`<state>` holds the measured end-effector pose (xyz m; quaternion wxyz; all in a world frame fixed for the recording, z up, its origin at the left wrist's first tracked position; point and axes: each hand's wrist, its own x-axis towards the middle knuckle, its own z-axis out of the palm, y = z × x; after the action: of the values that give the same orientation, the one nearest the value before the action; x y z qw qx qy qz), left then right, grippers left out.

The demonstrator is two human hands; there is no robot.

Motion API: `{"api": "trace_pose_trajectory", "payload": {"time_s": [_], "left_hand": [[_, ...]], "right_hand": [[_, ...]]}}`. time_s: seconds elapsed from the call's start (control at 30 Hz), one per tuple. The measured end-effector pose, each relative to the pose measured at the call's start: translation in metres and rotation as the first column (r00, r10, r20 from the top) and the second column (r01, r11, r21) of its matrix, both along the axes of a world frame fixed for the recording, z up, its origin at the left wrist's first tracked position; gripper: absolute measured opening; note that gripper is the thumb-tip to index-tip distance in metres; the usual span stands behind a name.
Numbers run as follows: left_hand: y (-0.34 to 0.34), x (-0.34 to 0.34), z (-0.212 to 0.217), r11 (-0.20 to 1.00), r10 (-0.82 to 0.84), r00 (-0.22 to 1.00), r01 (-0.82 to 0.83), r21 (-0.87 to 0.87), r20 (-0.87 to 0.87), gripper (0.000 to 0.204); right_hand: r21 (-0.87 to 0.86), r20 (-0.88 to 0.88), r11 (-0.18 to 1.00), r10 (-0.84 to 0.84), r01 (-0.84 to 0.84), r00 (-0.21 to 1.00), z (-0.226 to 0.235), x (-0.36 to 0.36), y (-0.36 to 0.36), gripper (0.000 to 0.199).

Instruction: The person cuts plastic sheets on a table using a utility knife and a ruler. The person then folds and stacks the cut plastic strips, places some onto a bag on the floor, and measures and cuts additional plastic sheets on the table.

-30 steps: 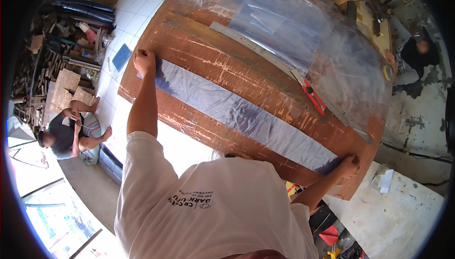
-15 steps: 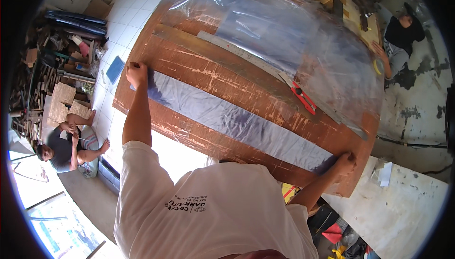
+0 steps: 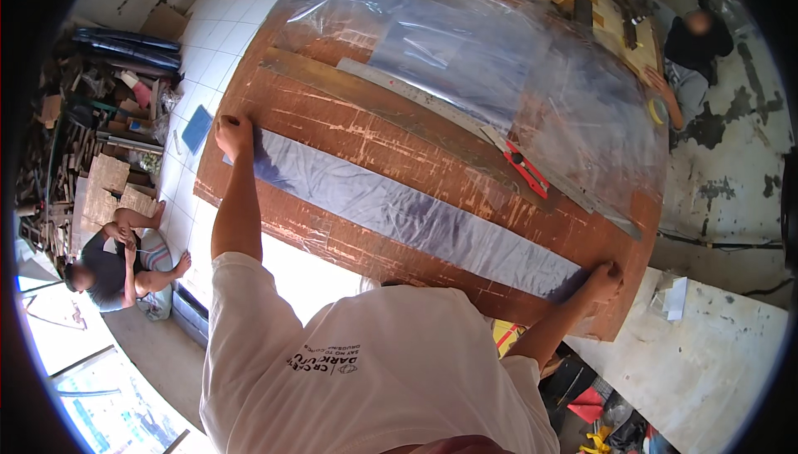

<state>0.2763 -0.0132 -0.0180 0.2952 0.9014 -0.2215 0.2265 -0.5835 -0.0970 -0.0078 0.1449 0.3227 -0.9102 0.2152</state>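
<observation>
A long strip of bluish-grey, crinkled plastic sheet (image 3: 407, 209) lies stretched across the scratched brown wooden board (image 3: 366, 134). My left hand (image 3: 233, 136) is closed on the strip's left end, close to the board's left edge. At the opposite end, my right hand (image 3: 603, 282) grips the strip near the right corner, fingers curled in. Beyond the strip, a red utility knife (image 3: 526, 169) with its blade out rests by a long metal ruler (image 3: 424, 94). A brown flat bar (image 3: 320, 72) runs alongside the ruler. Clear plastic sheeting (image 3: 465, 47) covers the board's far part.
One person (image 3: 108, 267) sits low at the left; another person (image 3: 697, 43) is at the far right, near a roll of tape (image 3: 661, 113). Stacked wood scraps (image 3: 104, 176) line the left wall. A blue flat piece (image 3: 198, 128) lies on the white tiles. A pale panel (image 3: 706, 354) stands at right.
The view has shifted slightly. Both hands keep their hold on the strip's ends, and the strip, knife and ruler lie as before.
</observation>
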Motion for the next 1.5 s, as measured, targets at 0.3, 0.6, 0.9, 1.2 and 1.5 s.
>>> {"api": "trace_pose_trajectory", "payload": {"time_s": [0.3, 0.6, 0.9, 1.2, 1.5], "left_hand": [[0.000, 0.002, -0.002, 1.000, -0.014, 1.000, 0.014, -0.003, 0.026, 0.022], [-0.003, -0.001, -0.003, 1.000, -0.013, 0.999, 0.014, -0.017, 0.030, 0.021], [0.001, 0.000, -0.001, 1.000, -0.005, 0.999, 0.005, -0.018, -0.034, 0.022], [0.001, -0.001, -0.001, 1.000, 0.002, 1.000, -0.003, -0.008, -0.023, 0.020], [0.007, 0.017, -0.013, 0.987, 0.028, 0.998, -0.035, 0.157, 0.050, 0.032]], "right_hand": [[-0.001, -0.014, 1.000, 0.009, -0.009, 1.000, 0.001, 0.002, 0.000, 0.037], [0.001, -0.075, 0.997, 0.077, -0.078, 0.994, -0.002, -0.010, 0.002, 0.032], [0.038, -0.085, 0.999, -0.008, 0.011, 0.996, -0.004, -0.007, -0.002, 0.034], [0.061, -0.077, 0.998, -0.025, 0.030, 0.997, -0.001, -0.005, 0.000, 0.039], [0.057, -0.078, 0.998, 0.046, -0.042, 0.996, 0.021, 0.018, -0.003, 0.037]]}}
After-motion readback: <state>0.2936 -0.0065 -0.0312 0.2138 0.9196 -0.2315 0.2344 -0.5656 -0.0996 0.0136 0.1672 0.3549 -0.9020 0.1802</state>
